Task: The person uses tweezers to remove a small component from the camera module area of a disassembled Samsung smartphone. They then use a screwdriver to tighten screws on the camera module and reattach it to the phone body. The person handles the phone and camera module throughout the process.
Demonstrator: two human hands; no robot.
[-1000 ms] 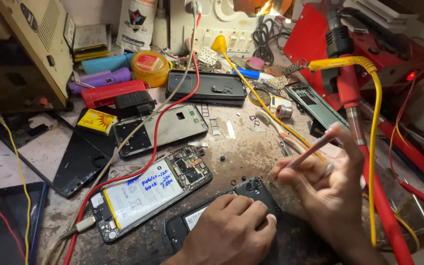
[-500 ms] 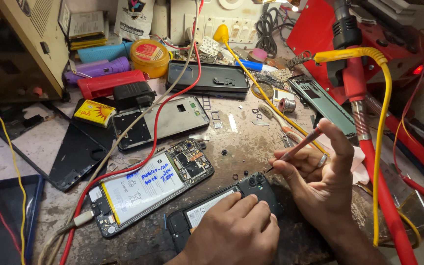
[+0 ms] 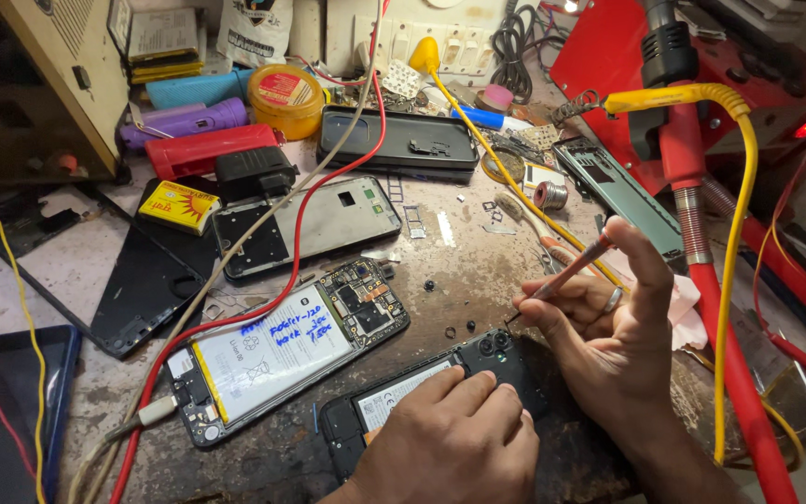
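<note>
Pressing down on the opened phone (image 3: 440, 397) at the near edge of the bench (image 3: 478, 271), the left hand (image 3: 454, 439) lies flat with its fingers curled over the phone's middle, steadying it; the right hand (image 3: 608, 336) pinches a thin red-handled screwdriver (image 3: 566, 275) between thumb and fingertips, its tip resting just at the upper corner of the phone beside the camera lenses; a ring shows on one finger of that hand. That phone lies with its back cover already off and its white-labelled battery showing, so I judge the opening-up is done and the work has reached the screws around the camera end; a few small dark bits (image 3: 450, 331) lie loose on the bench just above it, perhaps screws already drawn, though they are too small to be sure; how many screws remain in the frame cannot be told, as the left hand hides most of it. Just to the left lies a second opened phone (image 3: 286, 359) with a red wire (image 3: 328, 224) draped over it; behind that rests a grey phone frame (image 3: 314, 224); a yellow cable (image 3: 739, 233) hangs to the right.
</note>
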